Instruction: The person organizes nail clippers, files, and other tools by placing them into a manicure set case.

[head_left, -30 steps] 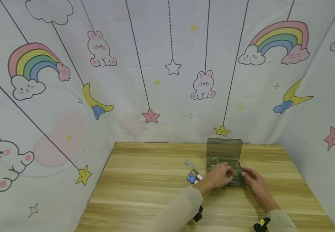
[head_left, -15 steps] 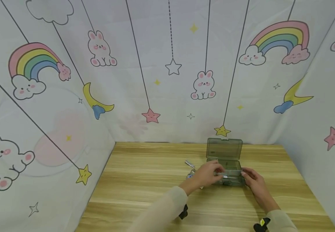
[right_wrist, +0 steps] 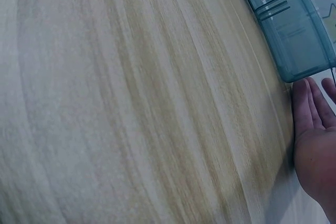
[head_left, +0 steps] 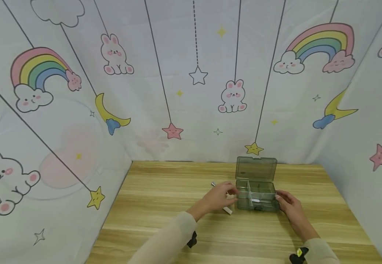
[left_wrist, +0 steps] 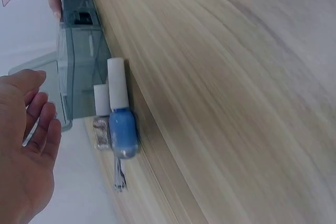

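A translucent grey-green divided box (head_left: 243, 204) stands with its lid (head_left: 256, 168) raised. In its front compartment lies a slim pale item (head_left: 257, 200). My right hand (head_left: 291, 209) grips the right end of the box at the rim, fingers along the outer wall in the right wrist view. Off the left end, my left hand (head_left: 215, 198) hovers with loosely bent fingers and holds nothing. Under and beside it lie a blue nail polish bottle (left_wrist: 124, 130) with a white cap, a smaller glittery nail polish bottle (left_wrist: 101, 132), and a nail clipper (left_wrist: 120, 176).
The wooden table (head_left: 164, 205) ends at printed fabric walls (head_left: 191, 121) behind and on both sides. A black wrist-camera mount (head_left: 192, 239) sits under the left sleeve, and another mount (head_left: 298, 255) by the right sleeve.
My left hand has moved left out of the box to above the bottles, uncovering the slim pale item in the front compartment. My right hand has stayed at the box's right end.
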Action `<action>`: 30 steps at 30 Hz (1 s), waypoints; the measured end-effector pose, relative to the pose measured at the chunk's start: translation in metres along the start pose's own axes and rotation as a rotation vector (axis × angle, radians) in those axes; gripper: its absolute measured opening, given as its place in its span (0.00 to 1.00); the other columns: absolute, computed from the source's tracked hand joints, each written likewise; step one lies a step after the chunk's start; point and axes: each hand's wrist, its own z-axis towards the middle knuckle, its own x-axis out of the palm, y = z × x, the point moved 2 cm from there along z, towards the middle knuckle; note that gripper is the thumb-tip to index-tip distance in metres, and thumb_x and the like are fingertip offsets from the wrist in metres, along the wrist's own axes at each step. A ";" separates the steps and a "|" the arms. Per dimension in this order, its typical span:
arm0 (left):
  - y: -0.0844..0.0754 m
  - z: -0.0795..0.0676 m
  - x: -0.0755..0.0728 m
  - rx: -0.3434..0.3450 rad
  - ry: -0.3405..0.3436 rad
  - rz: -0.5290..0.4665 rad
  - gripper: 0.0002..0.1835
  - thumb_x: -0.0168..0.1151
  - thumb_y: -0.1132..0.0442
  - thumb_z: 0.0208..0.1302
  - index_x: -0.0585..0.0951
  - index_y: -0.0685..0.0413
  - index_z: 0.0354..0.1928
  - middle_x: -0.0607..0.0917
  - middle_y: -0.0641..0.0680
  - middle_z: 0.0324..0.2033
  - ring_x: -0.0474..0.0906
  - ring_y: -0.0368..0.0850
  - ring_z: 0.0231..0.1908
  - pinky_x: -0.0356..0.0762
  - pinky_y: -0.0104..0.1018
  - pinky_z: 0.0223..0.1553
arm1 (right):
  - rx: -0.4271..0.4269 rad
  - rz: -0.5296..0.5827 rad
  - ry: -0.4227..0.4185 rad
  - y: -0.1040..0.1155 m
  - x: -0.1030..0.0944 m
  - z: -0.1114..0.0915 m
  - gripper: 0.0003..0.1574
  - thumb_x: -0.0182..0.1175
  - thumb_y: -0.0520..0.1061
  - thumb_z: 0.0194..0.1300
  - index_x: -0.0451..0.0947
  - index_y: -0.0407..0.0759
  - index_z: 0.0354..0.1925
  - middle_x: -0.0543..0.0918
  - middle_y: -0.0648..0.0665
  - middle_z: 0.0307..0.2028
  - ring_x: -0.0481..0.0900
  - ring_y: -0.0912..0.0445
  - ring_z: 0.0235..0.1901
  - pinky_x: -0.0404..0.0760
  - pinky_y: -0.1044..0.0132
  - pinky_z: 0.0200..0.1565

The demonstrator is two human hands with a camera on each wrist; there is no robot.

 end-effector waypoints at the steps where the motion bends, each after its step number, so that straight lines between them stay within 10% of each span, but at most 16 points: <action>1: 0.002 -0.002 -0.002 -0.009 -0.002 0.000 0.12 0.70 0.60 0.73 0.86 0.54 0.55 0.82 0.46 0.47 0.82 0.40 0.49 0.79 0.26 0.52 | -0.001 0.000 -0.002 0.000 0.000 0.000 0.43 0.56 0.61 0.82 0.62 0.36 0.79 0.67 0.34 0.74 0.72 0.77 0.53 0.79 0.75 0.50; 30: 0.047 -0.018 -0.003 -0.157 0.032 0.086 0.19 0.71 0.56 0.72 0.84 0.56 0.59 0.83 0.49 0.52 0.81 0.43 0.55 0.79 0.34 0.58 | -0.009 -0.004 -0.008 0.001 -0.001 0.000 0.43 0.57 0.61 0.81 0.63 0.35 0.78 0.69 0.37 0.72 0.72 0.78 0.52 0.79 0.75 0.50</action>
